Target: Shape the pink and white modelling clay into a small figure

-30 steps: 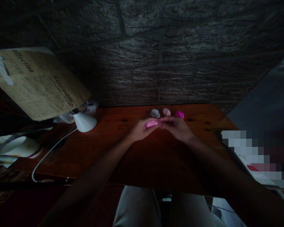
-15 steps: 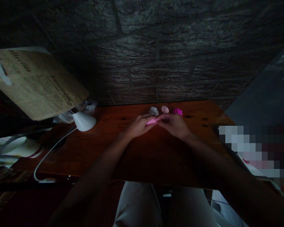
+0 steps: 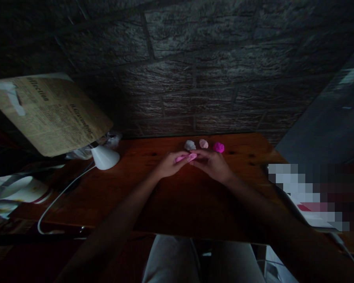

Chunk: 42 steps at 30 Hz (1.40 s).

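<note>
Between my two hands is a pink lump of modelling clay (image 3: pixel 183 158), soft-looking and drawn out lengthwise. My left hand (image 3: pixel 168 164) is closed around its left part. The fingertips of my right hand (image 3: pixel 214 164) pinch its right end. Just beyond my fingers, three more lumps lie in a row on the wooden table (image 3: pixel 191 204): a white one (image 3: pixel 190 145), a pale pink one (image 3: pixel 203 144) and a bright magenta one (image 3: pixel 218 147). Both hands are above the table; dim light hides some finger detail.
On the left stands a lamp with a white base (image 3: pixel 105 158) and a newsprint-patterned shade (image 3: pixel 59 114); its white cable (image 3: pixel 57 200) runs to the front edge. A paper cup (image 3: pixel 26 189) lies tipped at far left. A brick-patterned wall (image 3: pixel 171 78) closes off the back.
The pink clay has shifted a little left in my hands and its right end looks more bunched. My view has tilted slightly, so the magenta lump shows more fully.
</note>
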{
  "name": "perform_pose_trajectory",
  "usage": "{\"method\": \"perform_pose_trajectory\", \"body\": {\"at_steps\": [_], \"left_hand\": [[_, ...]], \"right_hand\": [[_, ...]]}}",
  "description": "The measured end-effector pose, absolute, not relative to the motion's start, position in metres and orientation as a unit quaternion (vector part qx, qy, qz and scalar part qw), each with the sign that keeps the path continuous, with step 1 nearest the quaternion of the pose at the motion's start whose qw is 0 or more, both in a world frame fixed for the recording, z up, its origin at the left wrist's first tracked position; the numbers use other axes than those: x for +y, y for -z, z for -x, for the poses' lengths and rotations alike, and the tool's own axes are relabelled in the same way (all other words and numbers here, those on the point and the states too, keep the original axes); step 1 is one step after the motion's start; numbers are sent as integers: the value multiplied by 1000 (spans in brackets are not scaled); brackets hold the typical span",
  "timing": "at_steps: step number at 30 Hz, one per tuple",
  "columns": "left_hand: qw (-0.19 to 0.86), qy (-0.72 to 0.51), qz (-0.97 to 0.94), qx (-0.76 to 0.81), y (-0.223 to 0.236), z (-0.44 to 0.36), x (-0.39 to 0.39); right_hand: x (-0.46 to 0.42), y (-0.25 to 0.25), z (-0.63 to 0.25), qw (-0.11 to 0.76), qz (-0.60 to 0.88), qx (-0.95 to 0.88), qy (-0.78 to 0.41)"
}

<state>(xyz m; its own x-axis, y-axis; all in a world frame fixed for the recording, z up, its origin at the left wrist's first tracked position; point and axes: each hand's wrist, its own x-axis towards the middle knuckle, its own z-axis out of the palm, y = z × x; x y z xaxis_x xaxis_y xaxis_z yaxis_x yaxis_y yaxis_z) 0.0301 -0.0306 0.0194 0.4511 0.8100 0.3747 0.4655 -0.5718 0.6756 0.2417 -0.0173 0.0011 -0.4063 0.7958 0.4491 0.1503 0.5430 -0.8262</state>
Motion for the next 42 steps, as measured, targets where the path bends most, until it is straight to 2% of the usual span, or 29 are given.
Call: {"method": "perform_pose_trajectory", "body": {"at_steps": [10, 14, 18, 23, 29, 32, 35, 39, 42], "left_hand": [[385, -327, -762, 405, -20, -30, -29], [397, -322, -763, 397, -25, -31, -31], [402, -332, -760, 387, -24, -33, -31], [346, -352, -784, 376, -14, -35, -28], [214, -346, -833, 375, -15, -38, -29], [179, -341, -840, 383, -20, -36, -33], [180, -352, -832, 390, -21, -31, -34], [179, -366, -827, 386, -16, -27, -31], [176, -374, -829, 377, -13, -26, -29]], "right_hand": [[-17, -9, -246, 439, 256, -788, -347], [-17, -12, -248, 422, 252, -813, -311], [-17, -10, -245, 440, 287, -787, -325], [-15, -9, -243, 453, 318, -758, -345], [-10, -15, -249, 463, 364, -768, -252], [-6, -15, -256, 497, 404, -732, -233], [1, -11, -263, 540, 440, -658, -287], [5, -3, -264, 495, 398, -661, -400], [2, 1, -258, 454, 354, -690, -439]]}}
